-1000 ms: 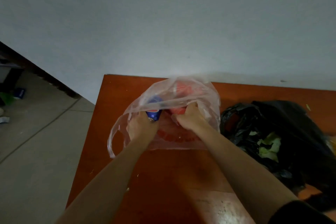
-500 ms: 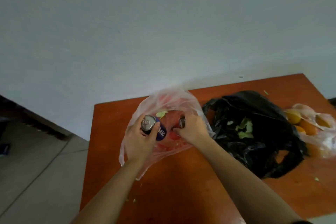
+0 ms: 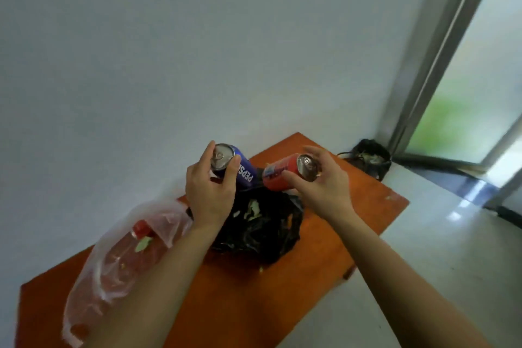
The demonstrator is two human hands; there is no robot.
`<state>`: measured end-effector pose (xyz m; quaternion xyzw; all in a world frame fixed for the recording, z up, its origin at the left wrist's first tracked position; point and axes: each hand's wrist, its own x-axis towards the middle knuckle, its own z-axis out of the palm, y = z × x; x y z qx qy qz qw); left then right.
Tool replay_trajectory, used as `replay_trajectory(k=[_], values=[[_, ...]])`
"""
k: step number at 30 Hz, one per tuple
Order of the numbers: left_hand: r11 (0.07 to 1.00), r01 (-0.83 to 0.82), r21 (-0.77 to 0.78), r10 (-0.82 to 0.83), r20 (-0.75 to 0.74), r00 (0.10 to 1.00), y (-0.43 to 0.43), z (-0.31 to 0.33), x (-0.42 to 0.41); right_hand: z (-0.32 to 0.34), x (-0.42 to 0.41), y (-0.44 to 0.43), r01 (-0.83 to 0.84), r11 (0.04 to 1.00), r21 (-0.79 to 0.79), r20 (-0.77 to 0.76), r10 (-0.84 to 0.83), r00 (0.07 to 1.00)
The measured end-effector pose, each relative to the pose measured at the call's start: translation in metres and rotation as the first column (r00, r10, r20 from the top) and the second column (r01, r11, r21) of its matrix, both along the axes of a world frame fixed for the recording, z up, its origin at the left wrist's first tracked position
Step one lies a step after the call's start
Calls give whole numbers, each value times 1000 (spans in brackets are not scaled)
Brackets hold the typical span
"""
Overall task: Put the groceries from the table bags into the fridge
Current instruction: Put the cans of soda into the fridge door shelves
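The room had a plain pale wall and a light floor, with a glass door to the right. An orange desk stood against the wall. On it lay a black bag with some green leaves inside, and to the left of it a clear plastic bag that held a bottle with a red cap. Another dark bag sat on the floor near the door.

A moment before, both hands were down in the clear bag; now they were lifted above the desk, each with a can. The left hand was closed around a blue Pepsi can, near its top. The right hand held a red can, tilted on its side, the fingers partly spread around the top end. The two cans were just beside each other, over the black bag.

I think the cans were ready to be carried to the fridge, which I could not see from here. The bottle remained in its bag.
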<state>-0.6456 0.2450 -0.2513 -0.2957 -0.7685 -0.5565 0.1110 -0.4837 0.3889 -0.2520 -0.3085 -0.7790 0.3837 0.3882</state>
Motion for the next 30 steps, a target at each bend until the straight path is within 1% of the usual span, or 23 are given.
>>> replay_trajectory(k=[1, 3, 6, 8, 10, 12, 14, 20, 21, 23, 24, 26, 28, 30], values=[[998, 67, 21, -67, -5, 998, 22, 8, 30, 9, 37, 14, 43, 999, 12, -22, -43, 999], [973, 221, 67, -224, 34, 974, 64, 24, 96, 23, 111, 38, 129, 990, 51, -49, -127, 991], [885, 451, 119, -460, 62, 886, 124, 46, 212, 42, 236, 69, 267, 958, 106, -63, -261, 963], [817, 567, 109, -573, 42, 818, 157, 58, 282, 53, 312, 85, 353, 928, 118, -60, -348, 936], [745, 662, 82, -666, 28, 746, 187, 67, 348, 61, 387, 97, 464, 878, 120, -83, -457, 886], [685, 725, 68, -728, 18, 686, 212, 72, 400, 64, 445, 106, 546, 828, 126, -103, -537, 837], [605, 793, 71, -795, 3, 606, 238, 76, 455, 63, 505, 115, 626, 772, 112, -130, -613, 779], [424, 904, 51, -904, -40, 426, 326, 74, 592, 59, 642, 161, 814, 567, 126, -158, -799, 580], [395, 918, 49, -916, -57, 397, 343, 74, 613, 60, 662, 174, 831, 539, 138, -154, -817, 556], [347, 936, 55, -926, -138, 351, 376, 80, 653, 66, 698, 201, 857, 486, 172, -145, -848, 510], [320, 945, 62, -929, -177, 326, 394, 84, 674, 72, 716, 215, 873, 453, 183, -152, -864, 480], [265, 959, 98, -939, -200, 280, 430, 100, 714, 91, 752, 245, 898, 390, 203, -181, -887, 426], [208, 971, 120, -946, -226, 231, 459, 118, 747, 113, 780, 267, 909, 347, 232, -212, -894, 395], [166, 976, 142, -941, -274, 200, 485, 137, 779, 136, 808, 285, 924, 292, 248, -275, -893, 356]])
